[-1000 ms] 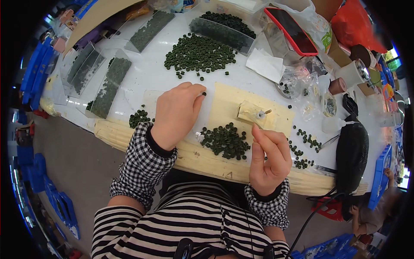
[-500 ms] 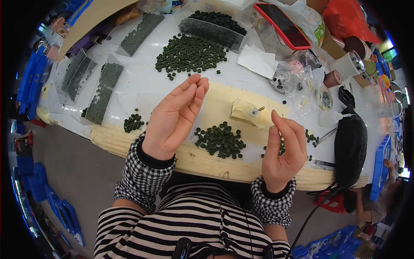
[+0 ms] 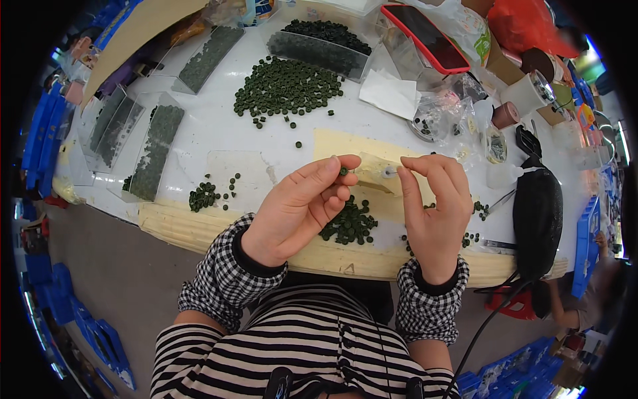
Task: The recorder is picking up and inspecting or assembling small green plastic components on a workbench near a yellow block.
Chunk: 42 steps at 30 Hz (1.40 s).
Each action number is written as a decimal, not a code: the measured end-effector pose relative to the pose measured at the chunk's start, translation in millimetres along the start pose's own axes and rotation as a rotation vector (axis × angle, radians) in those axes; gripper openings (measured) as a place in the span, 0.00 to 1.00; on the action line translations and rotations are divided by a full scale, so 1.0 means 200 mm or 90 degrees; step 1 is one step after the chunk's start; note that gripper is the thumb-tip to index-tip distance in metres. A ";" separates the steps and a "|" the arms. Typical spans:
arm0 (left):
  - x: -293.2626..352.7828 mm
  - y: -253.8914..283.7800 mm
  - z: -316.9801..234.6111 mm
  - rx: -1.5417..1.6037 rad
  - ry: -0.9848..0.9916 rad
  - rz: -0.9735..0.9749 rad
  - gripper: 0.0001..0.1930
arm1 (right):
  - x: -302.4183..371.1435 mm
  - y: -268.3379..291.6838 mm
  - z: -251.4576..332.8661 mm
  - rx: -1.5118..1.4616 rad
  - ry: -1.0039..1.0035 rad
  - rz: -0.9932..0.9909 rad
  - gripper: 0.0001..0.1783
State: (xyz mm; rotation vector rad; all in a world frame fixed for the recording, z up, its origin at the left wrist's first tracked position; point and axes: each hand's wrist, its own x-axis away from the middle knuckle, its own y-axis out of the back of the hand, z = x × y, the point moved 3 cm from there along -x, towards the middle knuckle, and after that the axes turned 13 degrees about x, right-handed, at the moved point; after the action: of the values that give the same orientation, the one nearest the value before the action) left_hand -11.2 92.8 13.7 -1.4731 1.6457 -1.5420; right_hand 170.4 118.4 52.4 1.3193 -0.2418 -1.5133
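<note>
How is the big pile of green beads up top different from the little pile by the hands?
The big pile lies far up the white table, spread wide and flat, untouched. The little pile is smaller and tighter, on the yellow mat between the left hand and right hand. Both are the same dark green round beads.

**White table strewn with dark green discs**

The white table [image 3: 199, 113] has a pale yellow front edge. On it lie a big loose heap of dark green discs [image 3: 287, 86], a smaller pile [image 3: 348, 224] near the front edge and a little cluster [image 3: 203, 196] to the left. Clear flat packets filled with discs [image 3: 154, 153] lie along the left side, and a clear tray of discs [image 3: 318, 53] sits at the back. A yellowish sheet [image 3: 345, 147] lies mid-table. On the right are a white paper [image 3: 389, 93], a red-edged phone [image 3: 425, 38] and a black pouch [image 3: 537, 216].
</note>
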 end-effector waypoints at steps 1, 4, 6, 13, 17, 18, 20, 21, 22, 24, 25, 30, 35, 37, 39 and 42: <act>0.00 -0.01 0.01 -0.007 0.003 -0.001 0.16 | -0.01 0.03 0.01 -0.006 -0.012 -0.043 0.09; 0.01 -0.01 0.01 -0.024 0.008 0.012 0.16 | -0.02 0.11 0.08 -0.061 -0.032 -0.138 0.07; 0.00 0.02 0.02 -0.030 0.012 0.047 0.17 | -0.01 0.13 0.10 -0.138 -0.028 -0.158 0.06; 0.01 0.01 0.04 -0.064 0.040 0.050 0.15 | 0.05 -0.02 0.10 -0.396 -0.092 -0.048 0.04; 0.01 0.03 0.04 -0.049 0.044 0.060 0.15 | 0.05 -0.04 0.14 -0.453 -0.102 0.003 0.07; 0.01 0.03 0.04 -0.035 0.047 0.070 0.15 | 0.05 -0.04 0.13 -0.450 -0.102 0.005 0.07; 0.01 0.02 0.04 -0.055 0.042 0.052 0.14 | 0.06 -0.04 0.13 -0.445 -0.101 0.009 0.08; 0.02 0.01 0.04 -0.065 0.040 0.042 0.14 | 0.06 -0.05 0.13 -0.439 -0.095 0.010 0.07; 0.02 0.01 0.04 -0.067 0.039 0.043 0.14 | 0.05 -0.05 0.13 -0.433 -0.089 0.011 0.07; 0.01 0.01 0.04 -0.070 0.038 0.043 0.15 | 0.06 -0.05 0.13 -0.422 -0.078 0.011 0.07; 0.01 0.01 0.04 -0.071 0.036 0.040 0.15 | 0.06 -0.05 0.12 -0.416 -0.074 0.010 0.07; 0.01 0.02 0.04 -0.068 0.034 0.046 0.15 | 0.05 -0.06 0.11 -0.391 -0.056 -0.001 0.05; 0.01 0.03 0.05 -0.056 0.029 0.051 0.15 | 0.06 -0.07 0.11 -0.383 -0.074 -0.030 0.03; 0.00 0.04 0.05 -0.049 0.028 0.053 0.14 | 0.06 -0.06 0.12 -0.427 -0.106 -0.056 0.02; 0.01 0.03 0.04 -0.056 0.028 0.043 0.15 | 0.05 -0.05 0.12 -0.446 -0.139 -0.088 0.02; 0.02 0.03 0.04 -0.059 0.012 0.049 0.15 | 0.05 -0.01 0.09 -0.347 -0.148 -0.129 0.02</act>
State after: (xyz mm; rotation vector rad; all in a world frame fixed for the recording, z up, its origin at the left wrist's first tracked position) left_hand -7.7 85.5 7.3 -1.4278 1.7846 -1.4612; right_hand 157.0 103.2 51.1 0.7516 0.1584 -1.7464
